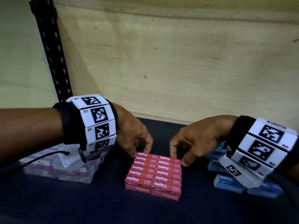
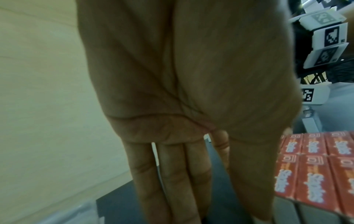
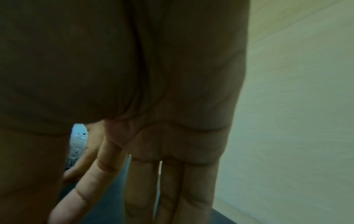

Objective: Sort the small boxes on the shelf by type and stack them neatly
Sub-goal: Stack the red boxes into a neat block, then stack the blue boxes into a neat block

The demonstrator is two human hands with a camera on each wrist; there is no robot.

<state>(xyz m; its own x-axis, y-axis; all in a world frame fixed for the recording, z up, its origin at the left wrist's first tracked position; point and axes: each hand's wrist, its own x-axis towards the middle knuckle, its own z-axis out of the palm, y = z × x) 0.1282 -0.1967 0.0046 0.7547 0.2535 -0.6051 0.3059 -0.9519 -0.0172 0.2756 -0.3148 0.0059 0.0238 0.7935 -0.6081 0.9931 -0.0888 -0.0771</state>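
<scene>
Red staples boxes (image 1: 153,173) form a two-column block, two layers high, in the middle of the dark shelf (image 1: 80,207). My left hand (image 1: 141,151) touches the block's far left corner with thumb and fingertips. My right hand (image 1: 178,159) touches its far right corner the same way. The left wrist view shows my left hand's fingers (image 2: 172,181) straight, with the red boxes (image 2: 316,174) beside them. In the right wrist view my right hand's fingers (image 3: 153,181) are also straight and hold nothing. Neither hand lifts a box.
Blue boxes (image 1: 229,181) are stacked at the right, partly hidden by my right wrist. Clear boxes with purple labels (image 1: 56,168) sit at the left under my left wrist. A plywood back wall (image 1: 178,62) and a black slotted post (image 1: 51,54) bound the shelf.
</scene>
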